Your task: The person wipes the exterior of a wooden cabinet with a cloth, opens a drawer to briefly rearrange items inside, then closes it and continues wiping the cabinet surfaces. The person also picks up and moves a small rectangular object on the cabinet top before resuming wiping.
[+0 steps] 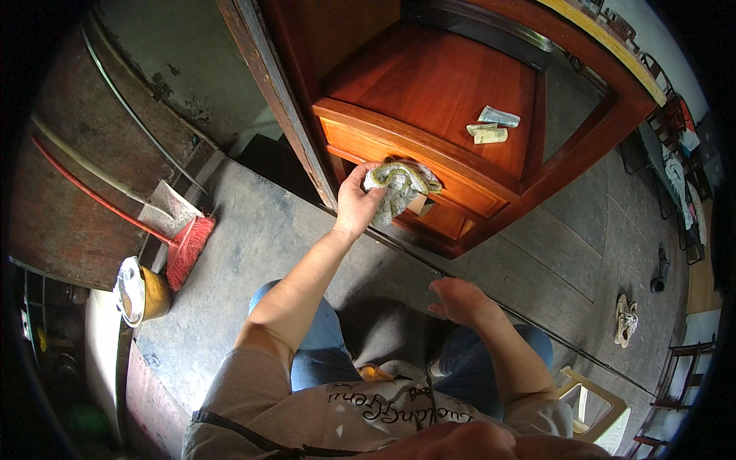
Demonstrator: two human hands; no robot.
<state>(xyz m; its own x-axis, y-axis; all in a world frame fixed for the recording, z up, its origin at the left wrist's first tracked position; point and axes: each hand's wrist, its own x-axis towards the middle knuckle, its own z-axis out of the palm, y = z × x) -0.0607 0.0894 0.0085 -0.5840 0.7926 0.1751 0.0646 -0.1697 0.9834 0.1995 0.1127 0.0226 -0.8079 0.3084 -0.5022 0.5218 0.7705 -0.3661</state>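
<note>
My left hand (359, 198) grips a crumpled white and green cloth (399, 184) against the drawer front (471, 194) of a reddish-brown wooden cabinet (414, 69). Part of the drawer front is hidden behind the cloth. Below it the cabinet has an open compartment, where a pale piece (424, 208) shows; I cannot tell what it is. My right hand (463, 300) hangs in the air above my right knee, fingers apart and holding nothing. On the cabinet's shelf lie a bluish folded banknote (499, 117) and yellowish-green ones (489, 134).
At left a red broom (190, 253) and a dustpan (171, 207) lean beside a yellow bucket (150, 296) with a white liner. A wooden post (282, 103) stands close left of the cabinet. Shoes (625, 322) sit on the floor at right, near a plastic stool (598, 408).
</note>
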